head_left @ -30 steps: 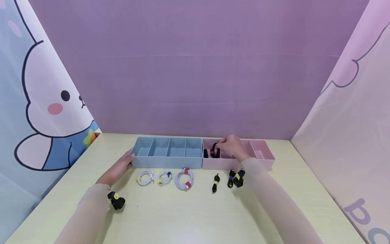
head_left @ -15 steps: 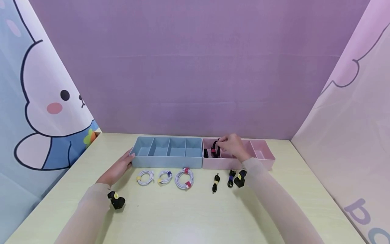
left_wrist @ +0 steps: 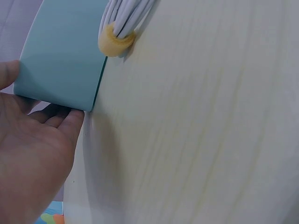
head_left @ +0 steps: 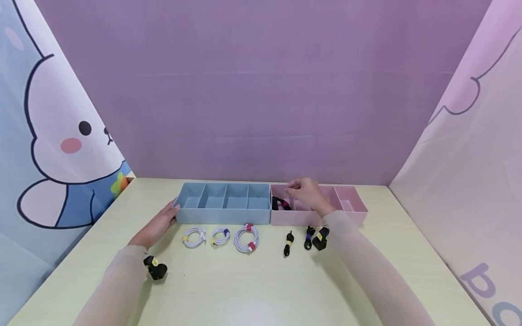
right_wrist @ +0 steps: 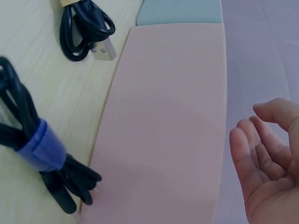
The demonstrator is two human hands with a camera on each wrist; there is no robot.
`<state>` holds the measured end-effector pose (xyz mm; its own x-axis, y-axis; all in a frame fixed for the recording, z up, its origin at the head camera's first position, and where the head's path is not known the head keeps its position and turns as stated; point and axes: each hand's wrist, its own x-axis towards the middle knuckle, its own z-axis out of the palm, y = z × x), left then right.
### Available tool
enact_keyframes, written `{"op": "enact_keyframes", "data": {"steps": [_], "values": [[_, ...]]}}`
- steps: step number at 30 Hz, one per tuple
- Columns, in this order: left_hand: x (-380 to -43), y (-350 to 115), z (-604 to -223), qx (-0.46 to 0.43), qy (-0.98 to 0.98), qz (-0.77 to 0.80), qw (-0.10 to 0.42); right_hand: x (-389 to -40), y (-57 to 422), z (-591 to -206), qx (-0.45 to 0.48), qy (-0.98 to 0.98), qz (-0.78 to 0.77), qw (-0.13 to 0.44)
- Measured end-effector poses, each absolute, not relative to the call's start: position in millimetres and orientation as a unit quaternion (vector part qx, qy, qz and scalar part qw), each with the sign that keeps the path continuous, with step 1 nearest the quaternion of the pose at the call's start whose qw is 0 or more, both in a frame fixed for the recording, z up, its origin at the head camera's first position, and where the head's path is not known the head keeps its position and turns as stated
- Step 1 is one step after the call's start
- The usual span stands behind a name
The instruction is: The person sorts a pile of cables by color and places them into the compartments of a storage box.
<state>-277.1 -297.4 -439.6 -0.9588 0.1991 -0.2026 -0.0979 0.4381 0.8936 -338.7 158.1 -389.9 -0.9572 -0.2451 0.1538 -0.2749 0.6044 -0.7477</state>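
My left hand (head_left: 158,224) holds the left end of a light blue divided box (head_left: 222,216), thumb at the rim and fingers against the end wall. My right hand (head_left: 309,195) hovers over a pink divided box (head_left: 297,219), thumb and fingers apart with nothing between them, as the right wrist view shows. Beneath it, a black cable with a red strap (head_left: 284,205) lies in the pink box's left compartment; further black cable shows beside it. In front of the pink box lie a black USB cable with a yellow strap (head_left: 288,244) and a black cable with a blue strap (right_wrist: 42,144).
Three coiled white cables lie in front of the blue box: one with a yellow tie (head_left: 195,237), one with blue and yellow ties (head_left: 220,237), and a larger one with red ties (head_left: 246,239). The boxes stand end to end before a purple backdrop (head_left: 261,113).
My right hand has let go of the red-strapped black cable, which has dropped from upright to lying in the pink compartment. The left hand stays at the blue box.
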Motion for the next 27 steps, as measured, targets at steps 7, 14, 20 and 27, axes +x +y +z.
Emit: {"op": "enact_keyframes", "data": {"steps": [7, 14, 20, 27], "values": [[-275.0, -297.2, -439.7, 0.027, 0.839, 0.525, 0.139, -333.6, 161.1, -385.0, 0.16, -0.895, 0.417, 0.012], [-276.2, -297.6, -441.1, 0.028, 0.84, 0.524, 0.138, -325.9, 169.5, -386.8, 0.176, -0.893, 0.413, 0.018], [-275.4, -298.0, -440.0, 0.025, 0.841, 0.521, 0.142, -318.6, 178.6, -391.1, 0.186, -0.881, 0.435, 0.002], [-275.0, -297.7, -439.3, 0.023, 0.843, 0.517, 0.145, -310.8, 186.9, -395.0, 0.197, -0.879, 0.434, 0.0]]}}
